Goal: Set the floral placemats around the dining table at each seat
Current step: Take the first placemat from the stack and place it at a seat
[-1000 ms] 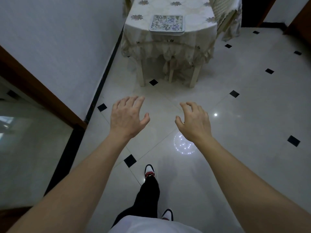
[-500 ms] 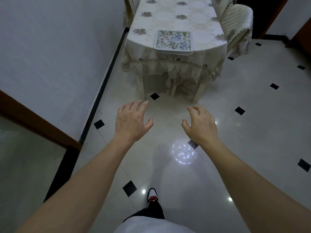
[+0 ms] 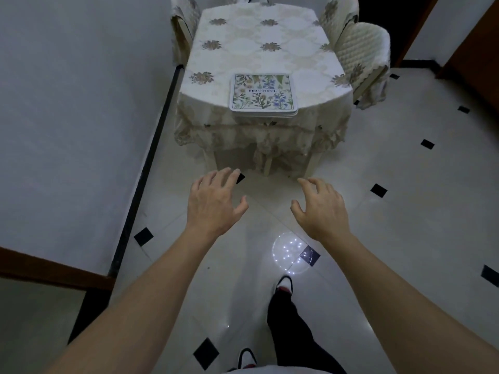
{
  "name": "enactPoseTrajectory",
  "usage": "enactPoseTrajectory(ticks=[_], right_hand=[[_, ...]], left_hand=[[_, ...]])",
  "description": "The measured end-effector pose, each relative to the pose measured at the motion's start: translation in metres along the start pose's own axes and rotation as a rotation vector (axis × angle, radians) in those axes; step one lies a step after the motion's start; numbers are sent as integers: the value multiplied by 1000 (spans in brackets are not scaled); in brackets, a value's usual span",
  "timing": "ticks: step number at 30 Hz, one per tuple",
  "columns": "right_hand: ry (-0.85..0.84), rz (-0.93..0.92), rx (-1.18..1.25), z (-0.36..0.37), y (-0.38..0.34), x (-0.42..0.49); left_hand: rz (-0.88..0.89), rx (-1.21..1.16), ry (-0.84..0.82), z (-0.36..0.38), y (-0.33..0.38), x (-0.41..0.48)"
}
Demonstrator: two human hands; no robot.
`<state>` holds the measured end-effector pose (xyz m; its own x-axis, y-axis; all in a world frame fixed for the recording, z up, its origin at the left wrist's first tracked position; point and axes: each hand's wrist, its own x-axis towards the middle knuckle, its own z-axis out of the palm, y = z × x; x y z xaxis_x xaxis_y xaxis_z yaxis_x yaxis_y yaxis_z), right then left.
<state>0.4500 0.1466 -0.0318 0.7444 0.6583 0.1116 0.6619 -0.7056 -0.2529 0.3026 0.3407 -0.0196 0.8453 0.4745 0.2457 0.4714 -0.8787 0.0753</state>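
A stack of floral placemats (image 3: 262, 93) lies at the near end of the dining table (image 3: 259, 47), which wears a cream flowered cloth. Both my arms reach forward over the floor, short of the table. My left hand (image 3: 213, 202) is empty with fingers spread, below and left of the stack. My right hand (image 3: 320, 205) is empty too, fingers apart, below and right of it. Neither hand touches anything.
Covered chairs stand at the table's right (image 3: 361, 52) and far left (image 3: 183, 28). A white wall (image 3: 81, 103) with a dark baseboard runs along the left. The glossy tiled floor (image 3: 405, 211) stretches to the right. My legs and shoes (image 3: 283, 286) show below.
I have walked toward the table: it and the placemat stack sit larger and lower in view. Both hands stay raised and empty.
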Motion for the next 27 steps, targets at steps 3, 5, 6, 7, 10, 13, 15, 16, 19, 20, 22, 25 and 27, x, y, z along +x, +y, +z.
enactPoseTrajectory(ticks=[3,5,6,7,10,13,15,16,19,20,22,25,27], right_hand=[[22,6,14,7,16,41],[38,-10,22,13,29,72],[44,-17,25,15,36,89],[46,-18,30,16,44,106],[34,-14,39,13,67,158],[25,-33,12,10,89,209],[9,-34,11,10,99,239],[-4,-31,16,11,103,253],[-35,-42,23,16,109,287],[-37,-50,25,18,110,297],[-30,-64,29,22,110,317],[-39,-74,35,31,111,346],[-54,-80,31,37,109,366]], left_hand=[[-3,-6,11,13,3,43],[-8,-17,18,22,6,76],[-9,-15,19,26,8,93],[-9,-11,18,30,10,112],[-13,5,0,38,17,170],[-34,17,-11,49,20,223],[-54,23,-13,58,20,249],[-63,22,-16,62,20,260],[-95,19,-23,70,19,289],[-101,18,-24,73,18,297],[-110,19,-23,78,15,314],[-129,6,-35,90,7,339],[-138,-3,-48,99,0,357]])
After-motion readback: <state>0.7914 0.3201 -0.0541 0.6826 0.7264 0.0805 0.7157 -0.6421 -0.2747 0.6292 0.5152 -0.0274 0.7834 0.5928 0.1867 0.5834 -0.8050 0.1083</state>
